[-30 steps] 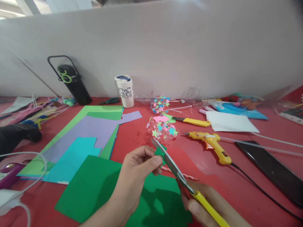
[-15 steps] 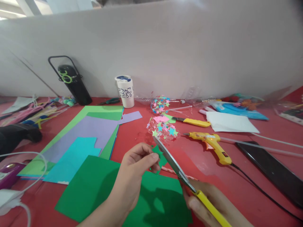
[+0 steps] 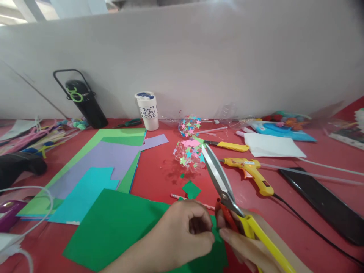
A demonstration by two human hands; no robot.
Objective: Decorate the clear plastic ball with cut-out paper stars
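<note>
My left hand [image 3: 184,235] is low in the middle, over the near edge of a dark green paper sheet [image 3: 113,227]. Its fingers are curled into a pinch, and what they pinch is hidden. My right hand [image 3: 241,246] touches it from the right and grips yellow-handled scissors [image 3: 220,178]. The blades are closed and point up and away from me. A small green paper scrap [image 3: 191,189] lies loose on the red table [image 3: 159,170], just beyond my left hand. A thin pencil [image 3: 179,196] lies beside the scrap.
Purple, teal and light green sheets [image 3: 99,159] lie at the left. Star-covered clear balls [image 3: 189,155], a yellow utility knife [image 3: 230,146], a yellow glue gun [image 3: 253,170] with its cord, white paper [image 3: 270,146] and a black slab [image 3: 321,201] are ahead and right. A white cup [image 3: 148,112] and black bottle [image 3: 85,104] stand by the wall.
My left hand dropped from in front of the scissors down to the green sheet and closed into a pinch. A green scrap now lies on the table. The scissors swung more upright.
</note>
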